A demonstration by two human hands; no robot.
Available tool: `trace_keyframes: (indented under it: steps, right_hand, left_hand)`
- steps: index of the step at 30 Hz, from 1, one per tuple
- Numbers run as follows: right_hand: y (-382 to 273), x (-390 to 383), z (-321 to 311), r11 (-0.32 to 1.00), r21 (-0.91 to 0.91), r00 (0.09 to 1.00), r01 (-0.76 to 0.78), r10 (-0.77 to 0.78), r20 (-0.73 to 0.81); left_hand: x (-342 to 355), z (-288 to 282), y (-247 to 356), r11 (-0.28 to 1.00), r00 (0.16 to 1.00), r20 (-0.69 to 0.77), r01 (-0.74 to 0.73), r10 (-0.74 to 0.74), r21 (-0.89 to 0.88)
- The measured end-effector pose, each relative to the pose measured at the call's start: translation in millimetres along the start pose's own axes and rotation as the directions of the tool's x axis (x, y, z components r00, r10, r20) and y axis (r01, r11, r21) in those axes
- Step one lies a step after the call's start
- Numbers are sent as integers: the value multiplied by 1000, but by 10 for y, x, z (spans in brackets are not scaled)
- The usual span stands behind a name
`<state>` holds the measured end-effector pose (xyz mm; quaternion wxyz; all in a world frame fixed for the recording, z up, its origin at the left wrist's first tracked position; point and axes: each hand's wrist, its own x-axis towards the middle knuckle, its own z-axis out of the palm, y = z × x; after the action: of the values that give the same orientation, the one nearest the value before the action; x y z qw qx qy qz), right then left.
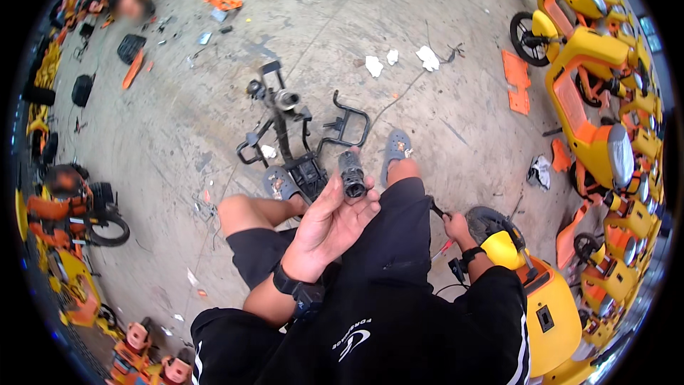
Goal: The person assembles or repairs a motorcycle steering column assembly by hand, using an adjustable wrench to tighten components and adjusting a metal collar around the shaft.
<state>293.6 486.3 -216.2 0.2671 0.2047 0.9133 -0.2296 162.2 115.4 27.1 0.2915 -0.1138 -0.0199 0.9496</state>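
"Scuffed grey concrete floor (206, 100) everywhere, littered with scraps. So where's the part?"

"Up in the left hand (329, 227): a short black cylinder (352, 174), hollow at the near end, standing slightly tilted above the fingers."

"Lying in the palm?"

"No, beyond it. The palm faces up, bare, and the cylinder sits at the fingertips, thumb against its left side, fingers curled by its lower end and right side. So that hand is narrowed around the part, holding it."

"What's just past it?"

"A black metal frame (283, 139) on the floor, with its lower end between the two grey clogs (281, 181). The cylinder appears in front of it, to the right of that lower end."

"And the right hand (457, 229)?"

"Well apart from the cylinder, off to the right, near a tyre (486, 221) by the yellow scooter (556, 321). Its fingers are curled at a thin dark bar (437, 205); how firmly, I can't tell."

"Farther out?"

"White scraps (427, 58) ahead, an orange panel (517, 82) to the right, then a row of yellow scooters (581, 71)."
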Motion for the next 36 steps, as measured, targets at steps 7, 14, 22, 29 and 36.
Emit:
trace_keyframes:
  steps: [7,14,22,29,36]
  right_hand:
    - [483,-752,19,988,-151,1000,-10,11,6]
    - [880,-1533,-79,995,-88,997,-54,59,58]
    - [1276,-1811,199,987,-35,984,-155,157,85]
    - [1176,-2053,460,909,148,920,-390,380,93]
    - [1186,-1998,745,899,103,903,-425,413,121]
  left_hand:
    - [-426,-7,63,989,996,-23,-83,81,-124]
    - [-399,-44,311,828,892,-52,-393,449,399]
    - [-55,-317,1279,-405,691,262,50,674,913]
    - [184,-13,1478,-723,730,450,85,514,686]
    - [656,101,1440,-862,816,412,194,406,468]
